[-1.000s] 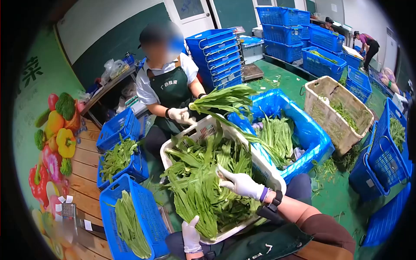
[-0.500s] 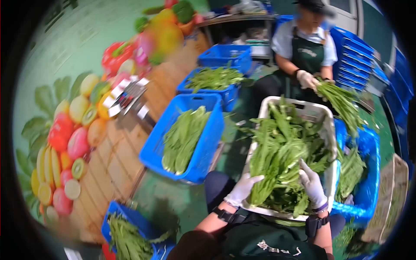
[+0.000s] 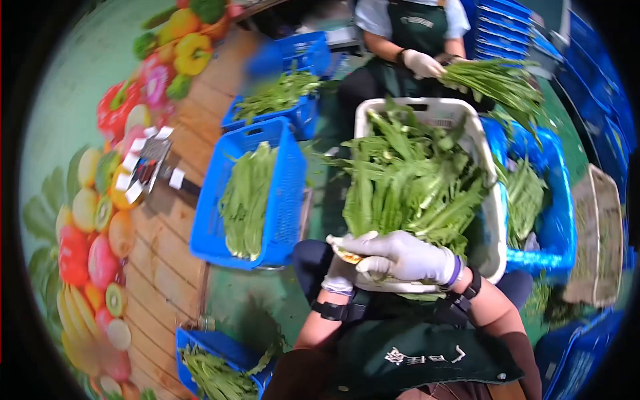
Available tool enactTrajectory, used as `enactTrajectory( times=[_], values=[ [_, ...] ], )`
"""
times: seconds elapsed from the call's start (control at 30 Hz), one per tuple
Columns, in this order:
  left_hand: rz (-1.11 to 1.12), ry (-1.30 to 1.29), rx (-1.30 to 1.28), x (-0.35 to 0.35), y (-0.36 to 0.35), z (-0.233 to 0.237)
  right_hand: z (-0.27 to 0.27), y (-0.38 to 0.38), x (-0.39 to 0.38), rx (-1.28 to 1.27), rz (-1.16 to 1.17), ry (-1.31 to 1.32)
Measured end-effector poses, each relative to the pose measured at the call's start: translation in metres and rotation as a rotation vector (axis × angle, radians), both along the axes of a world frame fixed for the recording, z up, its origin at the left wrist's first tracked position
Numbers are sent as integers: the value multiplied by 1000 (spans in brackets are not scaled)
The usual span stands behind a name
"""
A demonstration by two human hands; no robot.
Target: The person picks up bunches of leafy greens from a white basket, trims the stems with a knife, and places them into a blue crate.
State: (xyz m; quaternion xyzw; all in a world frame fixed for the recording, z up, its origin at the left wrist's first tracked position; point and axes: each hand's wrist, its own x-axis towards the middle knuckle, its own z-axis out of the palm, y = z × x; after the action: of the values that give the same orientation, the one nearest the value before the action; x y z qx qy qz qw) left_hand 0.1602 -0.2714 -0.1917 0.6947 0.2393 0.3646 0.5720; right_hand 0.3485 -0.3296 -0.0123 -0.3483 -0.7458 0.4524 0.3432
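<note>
In front of me a white crate [image 3: 494, 220] is heaped with long leafy greens [image 3: 413, 180]. My right hand [image 3: 417, 257], in a white glove, reaches across the crate's near edge with fingers closed and pointing left. My left hand [image 3: 341, 275], also gloved, is just below and beside it, partly covered by it. Where the hands meet, a small whitish piece with orange-brown patches [image 3: 348, 255] shows between the fingers; I cannot tell its kind. The near ends of the greens are right above the hands.
Left stands a blue crate [image 3: 288, 220] with neatly laid greens, and others with greens behind [image 3: 307, 120] and at the lower left [image 3: 200, 347]. A blue-lined crate [image 3: 560, 207] is at right. Opposite, a person [image 3: 423, 63] holds a bunch of greens [image 3: 497, 83].
My hands were apart on either side of the greens; now they are together at the crate's near edge, around the small piece. The view has shifted, and the other person's bunch lies more level.
</note>
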Motion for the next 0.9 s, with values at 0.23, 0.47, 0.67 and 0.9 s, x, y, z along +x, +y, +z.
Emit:
enactTrajectory(
  times=[0.23, 0.47, 0.67, 0.9],
  values=[
    [54, -216, -888, 29, 2, 63, -47, -20, 48, -384, -427, 317],
    [60, -97, -757, 44, -4, 66, -43, 0, 65, -487, -598, 337],
    [51, -39, -739, 45, -2, 55, -29, 4, 70, -416, -595, 479],
    [69, -55, -672, 52, -10, 68, -45, 3, 90, -527, -431, 387]
  ],
)
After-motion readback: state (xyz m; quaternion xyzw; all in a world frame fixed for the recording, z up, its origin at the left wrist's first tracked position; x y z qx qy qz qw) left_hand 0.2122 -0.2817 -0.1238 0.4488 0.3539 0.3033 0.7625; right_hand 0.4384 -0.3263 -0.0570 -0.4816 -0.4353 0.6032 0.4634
